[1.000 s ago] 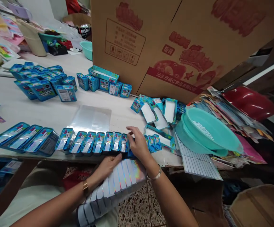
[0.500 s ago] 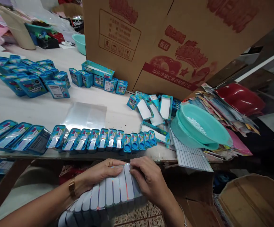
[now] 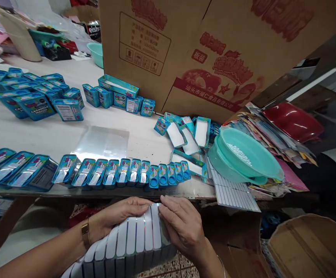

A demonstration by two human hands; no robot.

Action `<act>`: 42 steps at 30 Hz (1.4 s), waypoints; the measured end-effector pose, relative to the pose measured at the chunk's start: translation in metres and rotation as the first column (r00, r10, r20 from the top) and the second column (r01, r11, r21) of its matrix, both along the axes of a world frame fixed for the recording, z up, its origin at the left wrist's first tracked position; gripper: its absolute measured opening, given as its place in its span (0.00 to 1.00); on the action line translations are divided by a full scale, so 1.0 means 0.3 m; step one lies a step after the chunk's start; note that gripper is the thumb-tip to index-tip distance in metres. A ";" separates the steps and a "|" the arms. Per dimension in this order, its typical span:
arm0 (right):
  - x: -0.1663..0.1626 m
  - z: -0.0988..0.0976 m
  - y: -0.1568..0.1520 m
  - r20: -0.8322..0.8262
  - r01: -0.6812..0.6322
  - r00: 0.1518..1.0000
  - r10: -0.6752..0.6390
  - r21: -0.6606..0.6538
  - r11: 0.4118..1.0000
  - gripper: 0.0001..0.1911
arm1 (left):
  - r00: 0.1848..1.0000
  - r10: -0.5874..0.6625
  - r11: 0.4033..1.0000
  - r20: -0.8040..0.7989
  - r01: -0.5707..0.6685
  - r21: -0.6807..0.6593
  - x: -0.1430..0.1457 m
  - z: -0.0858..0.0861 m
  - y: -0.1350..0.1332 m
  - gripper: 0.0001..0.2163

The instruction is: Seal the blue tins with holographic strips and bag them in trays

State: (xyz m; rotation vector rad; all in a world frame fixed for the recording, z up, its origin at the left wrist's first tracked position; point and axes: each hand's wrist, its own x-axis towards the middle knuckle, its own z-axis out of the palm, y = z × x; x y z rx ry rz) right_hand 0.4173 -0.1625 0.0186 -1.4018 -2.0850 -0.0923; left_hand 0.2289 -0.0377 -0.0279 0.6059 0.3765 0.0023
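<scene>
Below the front edge of the bench (image 3: 141,135), holding the bent sheet of white labels (image 3: 124,241) in the left grip (image 3: 118,214), with its thumb flat on top, and clasping the sheet's far right corner with the right grip (image 3: 184,224). No longer reaching with the right over the row of blue containers (image 3: 97,173), as a second ago, now keeping both down at the sheet.

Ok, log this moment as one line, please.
left hand: holds label sheet | right hand: at its upper edge | packs: row along table edge, silver strips on all but rightmost five
</scene>
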 end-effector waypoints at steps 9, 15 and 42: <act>-0.015 0.011 0.029 -0.127 0.076 0.986 -0.109 -0.241 0.967 0.08 | 0.998 0.019 0.994 -0.065 -0.011 0.110 0.016 -0.059 0.019 0.15; 0.031 0.094 0.069 -0.238 0.077 0.955 -0.175 -0.372 0.925 0.09 | 0.948 0.284 0.805 -0.146 -0.153 0.573 0.040 -0.173 -0.009 0.21; 0.071 -0.051 0.374 0.079 0.118 0.992 -0.095 -0.394 0.912 0.05 | 0.945 0.315 0.807 -0.087 -0.219 0.549 0.154 -0.145 -0.035 0.29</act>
